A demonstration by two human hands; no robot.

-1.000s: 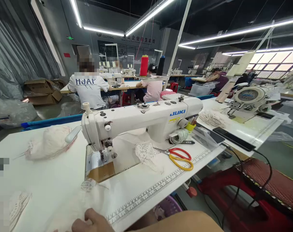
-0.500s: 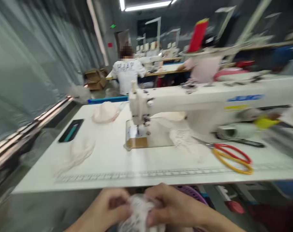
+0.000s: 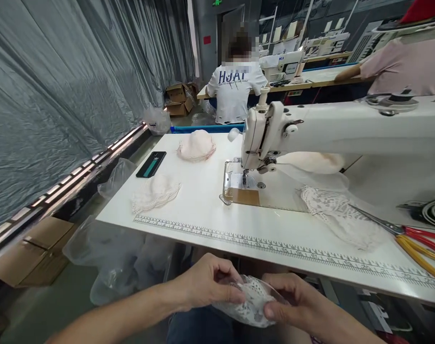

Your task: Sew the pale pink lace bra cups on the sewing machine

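Note:
Between my two hands is a piece of white lace fabric with a sheer edge, held over my lap just below the table's front edge. My left hand pinches its left side between thumb and fingers. On the opposite side, my right hand grips it with the thumb on top. Beyond them stands a white sewing machine, its needle area with no cloth under the foot. Another white lace piece lies to the right of the needle plate, touched by the blades of the scissors.
On the white table lie a cream lace piece, a pale pink cup-shaped piece and a dark phone. A printed ruler runs along the front edge. Plastic bags and a cardboard box sit at left. Two people work ahead.
The view has swung left, so the table and machine appear further right. Both hands still hold the lace, which now spreads wider between them.

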